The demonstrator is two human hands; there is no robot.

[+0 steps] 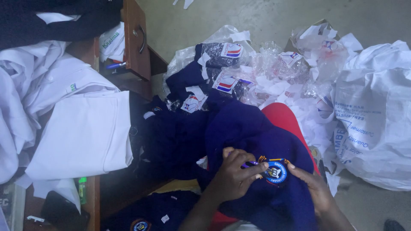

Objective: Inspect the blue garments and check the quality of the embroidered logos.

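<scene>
Navy knit sweater point(252, 137), round embroidered badge point(275, 172), perhaps stitched

Just beside the fingertips point(262, 164) sits a round embroidered badge point(275, 171), blue with a yellow rim. Well above them lie clear plastic garment bags point(222, 57) holding dark cloth, each bearing a white card label point(231, 50) with red and blue stripes (three such labels show). Far right of the fingers slumps a large white sack point(376, 115) printed in blue.

Navy sweater point(239, 128), blue/yellow badge point(275, 172), prob. embroidered
</scene>
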